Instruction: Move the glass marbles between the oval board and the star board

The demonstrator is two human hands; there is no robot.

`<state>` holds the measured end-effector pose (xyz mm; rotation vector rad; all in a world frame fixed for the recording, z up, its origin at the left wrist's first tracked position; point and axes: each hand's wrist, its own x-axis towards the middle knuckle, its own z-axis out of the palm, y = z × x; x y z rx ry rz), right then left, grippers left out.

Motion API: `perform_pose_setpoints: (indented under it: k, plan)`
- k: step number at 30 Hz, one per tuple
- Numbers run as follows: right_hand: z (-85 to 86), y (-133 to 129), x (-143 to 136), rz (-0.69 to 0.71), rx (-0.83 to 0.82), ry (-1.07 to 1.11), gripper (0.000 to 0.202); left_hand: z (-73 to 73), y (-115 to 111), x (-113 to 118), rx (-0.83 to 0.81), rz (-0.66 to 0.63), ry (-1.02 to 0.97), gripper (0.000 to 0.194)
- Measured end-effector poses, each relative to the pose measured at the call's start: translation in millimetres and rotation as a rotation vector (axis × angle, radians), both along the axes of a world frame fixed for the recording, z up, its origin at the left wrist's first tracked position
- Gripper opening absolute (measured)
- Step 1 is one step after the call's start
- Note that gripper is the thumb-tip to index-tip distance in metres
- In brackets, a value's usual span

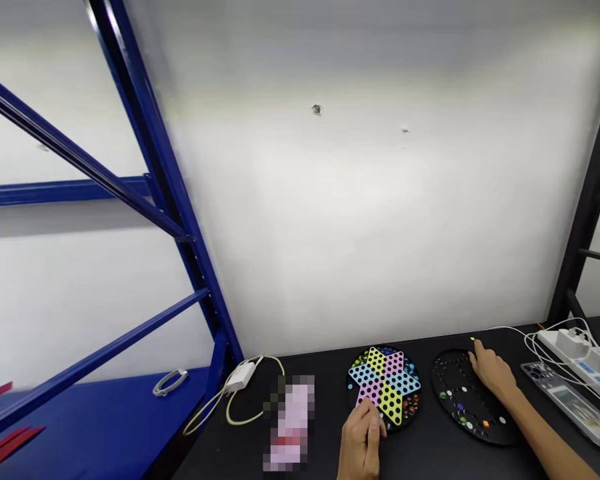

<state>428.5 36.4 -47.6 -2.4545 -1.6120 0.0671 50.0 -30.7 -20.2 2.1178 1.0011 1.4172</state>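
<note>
A round Chinese checkers board [383, 385] with a coloured star of holes lies on the black table, and small coloured marbles sit around its rim. My left hand [361, 440] is closed at the board's near edge, fingers curled against it. To the right is a black round tray [505, 437] with a few white, green, purple and orange pieces in its hollows. My right hand [494, 370] reaches over the tray's far right side. Its forefinger is stretched out and the thumb stands apart. Just beyond the fingertip lies a small yellow piece [473, 339].
A phone [570, 403] and a white power strip [583, 360] with tangled cables lie at the right. At the left are a white adapter [241, 377] with its cable and a blurred-out pinkish thing [294, 420]. A blue metal frame [167, 170] borders the table; behind stands a white wall.
</note>
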Motion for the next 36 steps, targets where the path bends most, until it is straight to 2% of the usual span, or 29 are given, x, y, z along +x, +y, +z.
perform_pose_setpoints:
  k: [5, 9, 15, 18, 20, 22, 25, 29, 33, 36]
  plan:
    - [0.0, -2, 3, -0.001, 0.034, 0.13, 0.03, 1.8, -2, -2, -0.04, -0.002, 0.04, 0.053]
    - [2.7, 2, 2, -0.005, 0.119, 0.338, 0.02, 4.3, -3, -1, -0.035, 0.0, 0.045, 0.053]
    - [22.6, -7, -9, 0.085, 0.309, 0.851, 0.048, 8.6, -3, 0, -0.012, 0.003, 0.047, 0.054]
    - [36.2, -19, -17, 0.152, 0.393, 1.051, 0.051, 9.1, -3, 0, -0.023, -0.018, 0.058, 0.054]
    - [39.8, -26, -27, 0.19, 0.392, 1.129, 0.05, 9.2, -3, 1, -0.036, -0.018, 0.06, 0.054]
    - [37.4, -29, -42, 0.212, 0.346, 1.147, 0.05, 9.0, -4, 1, -0.044, -0.011, 0.058, 0.054]
    - [27.7, -29, -68, 0.247, 0.266, 1.058, 0.046, 8.5, -4, 1, -0.035, -0.004, 0.052, 0.054]
    - [18.6, -31, -95, 0.339, 0.195, 0.909, 0.022, 9.3, -3, 0, -0.017, 0.012, 0.052, 0.053]
    - [20.9, -32, -106, 0.38, 0.158, 0.866, 0.017, 11.1, -3, 1, -0.012, 0.011, 0.041, 0.053]
    - [28.6, -32, -104, 0.37, 0.125, 0.924, 0.023, 11.1, -4, 2, -0.015, 0.007, 0.039, 0.054]
